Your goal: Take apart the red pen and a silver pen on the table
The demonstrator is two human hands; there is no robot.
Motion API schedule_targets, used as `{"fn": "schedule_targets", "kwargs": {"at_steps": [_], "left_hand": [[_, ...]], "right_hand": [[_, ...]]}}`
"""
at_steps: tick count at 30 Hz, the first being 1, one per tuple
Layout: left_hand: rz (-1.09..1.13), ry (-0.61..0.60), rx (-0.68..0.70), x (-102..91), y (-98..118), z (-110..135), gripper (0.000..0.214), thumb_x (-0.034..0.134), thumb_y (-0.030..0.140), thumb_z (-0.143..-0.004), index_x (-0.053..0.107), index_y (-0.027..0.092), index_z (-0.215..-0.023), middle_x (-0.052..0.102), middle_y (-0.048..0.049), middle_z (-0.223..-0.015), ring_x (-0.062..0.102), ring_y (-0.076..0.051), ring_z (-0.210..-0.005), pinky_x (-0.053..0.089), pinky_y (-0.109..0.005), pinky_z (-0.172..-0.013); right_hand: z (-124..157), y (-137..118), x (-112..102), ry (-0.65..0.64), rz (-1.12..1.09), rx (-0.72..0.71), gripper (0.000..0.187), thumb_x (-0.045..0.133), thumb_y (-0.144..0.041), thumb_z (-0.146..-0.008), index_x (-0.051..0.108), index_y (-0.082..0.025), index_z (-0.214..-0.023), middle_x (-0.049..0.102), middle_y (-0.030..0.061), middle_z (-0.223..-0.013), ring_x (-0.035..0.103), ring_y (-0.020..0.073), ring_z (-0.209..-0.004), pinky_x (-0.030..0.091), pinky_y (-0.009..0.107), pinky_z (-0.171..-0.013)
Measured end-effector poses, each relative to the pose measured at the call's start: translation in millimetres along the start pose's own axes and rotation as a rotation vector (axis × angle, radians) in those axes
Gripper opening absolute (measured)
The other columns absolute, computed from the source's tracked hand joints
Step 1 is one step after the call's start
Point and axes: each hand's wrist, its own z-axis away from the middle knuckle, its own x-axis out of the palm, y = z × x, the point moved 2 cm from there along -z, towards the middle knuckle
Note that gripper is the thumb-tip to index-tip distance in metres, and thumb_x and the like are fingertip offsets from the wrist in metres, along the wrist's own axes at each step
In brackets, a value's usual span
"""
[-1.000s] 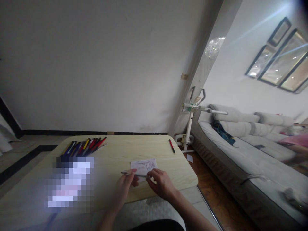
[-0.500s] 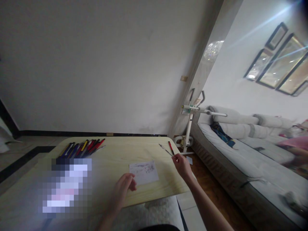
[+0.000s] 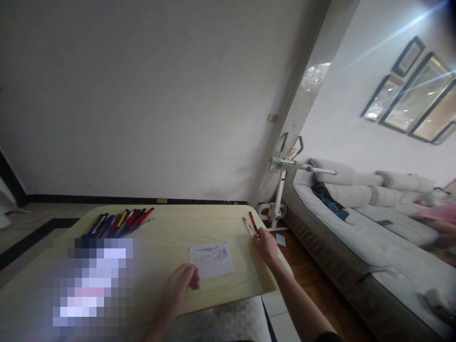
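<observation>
My right hand is at the right side of the table, pinching a slim pale pen. The pen's far end points away and to the left. Close beside it lies a red and black pen. My left hand rests at the lower left corner of a white sheet of paper, its fingers curled in with nothing visible in them. Dark scribbled marks cover the upper part of the paper. At the table's far left lies a pile of several pens in black, blue, red and yellow.
The light wooden table stands near a wall. A blurred-out bright patch covers its left part. To the right are a white exercise machine and a long grey sofa. Part of a person in pink shows at the right edge.
The pale pen in my right hand has swung right and now lies nearly alongside the red pen. My left hand has shifted slightly down, its fingers a little more curled.
</observation>
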Motion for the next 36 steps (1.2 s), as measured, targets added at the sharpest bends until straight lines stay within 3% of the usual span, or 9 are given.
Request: {"fn": "schedule_targets", "kwargs": {"at_steps": [8, 16, 36], "left_hand": [[-0.056, -0.047, 0.037, -3.4, -6.9, -1.4, 0.029, 0.050, 0.043, -0.076, 0.059, 0.016, -0.070, 0.060, -0.0038, -0.062, 0.055, -0.017, -0.061, 0.044, -0.027, -0.063], [-0.049, -0.030, 0.014, 0.3, 3.1, 2.0, 0.031, 0.052, 0.046, -0.073, 0.059, 0.017, -0.066, 0.058, -0.0029, -0.060, 0.055, -0.017, -0.060, 0.043, -0.027, -0.061], [-0.098, -0.076, 0.042, -5.3, -11.4, -3.4, 0.029, 0.048, 0.042, -0.078, 0.059, 0.016, -0.070, 0.060, -0.0034, -0.062, 0.056, -0.017, -0.061, 0.043, -0.027, -0.062]], "right_hand": [[-20.8, -5.0, 9.0, -0.078, 0.018, 0.026, 0.018, 0.045, -0.026, -0.078, 0.057, -0.019, -0.090, 0.064, 0.0081, -0.083, 0.058, 0.0193, -0.073, 0.032, 0.025, -0.056], [-31.4, -6.4, 12.5, -0.113, 0.034, 0.030, 0.021, 0.045, -0.024, -0.078, 0.058, -0.019, -0.094, 0.064, 0.0097, -0.087, 0.059, 0.0212, -0.078, 0.034, 0.026, -0.060], [-22.4, -10.2, 6.8, -0.070, 0.126, 0.004, 0.023, 0.046, -0.031, -0.080, 0.058, -0.017, -0.093, 0.059, 0.0122, -0.097, 0.056, 0.0219, -0.086, 0.037, 0.028, -0.065]]}}
